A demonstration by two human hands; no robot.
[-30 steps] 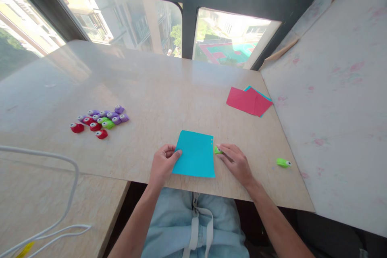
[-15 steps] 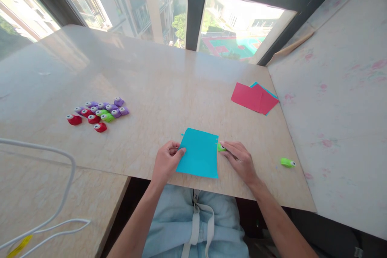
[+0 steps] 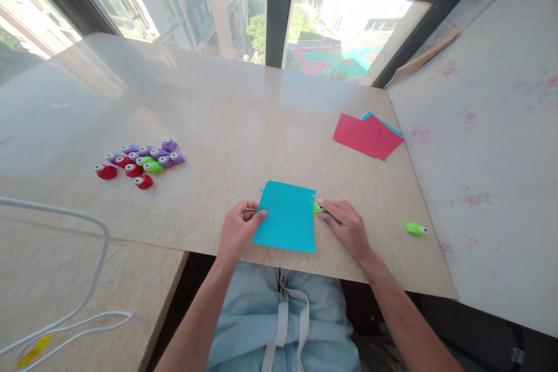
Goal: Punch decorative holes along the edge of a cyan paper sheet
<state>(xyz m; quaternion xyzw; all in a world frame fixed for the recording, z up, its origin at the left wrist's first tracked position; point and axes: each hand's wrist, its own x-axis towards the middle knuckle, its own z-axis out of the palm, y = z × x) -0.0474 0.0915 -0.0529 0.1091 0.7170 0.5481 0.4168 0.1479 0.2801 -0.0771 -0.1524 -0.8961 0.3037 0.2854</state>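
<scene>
A blue sheet of paper (image 3: pixel 285 218) is pinched at its left edge by my left hand (image 3: pixel 239 226), thumb on top and fingers behind. Small punched holes show near its upper right corner. My right hand (image 3: pixel 346 226) is closed on a green craft punch (image 3: pixel 319 208), which sits against the paper's right edge just below those holes. My fingers cover most of the punch. Another green craft punch (image 3: pixel 417 229) lies on the table to the right of that hand.
Several red, purple and green craft punches (image 3: pixel 143 182) are grouped at the left. Red and blue paper sheets (image 3: pixel 355 135) overlap at the back right. A white cable (image 3: pixel 102 244) loops at the lower left. Windows and a flowered wall (image 3: pixel 492 157) border the marbled table (image 3: pixel 244 128).
The view has shifted slightly, so most things sit a little higher. Both hands keep their hold on the paper and the punch, which stays at the right edge.
</scene>
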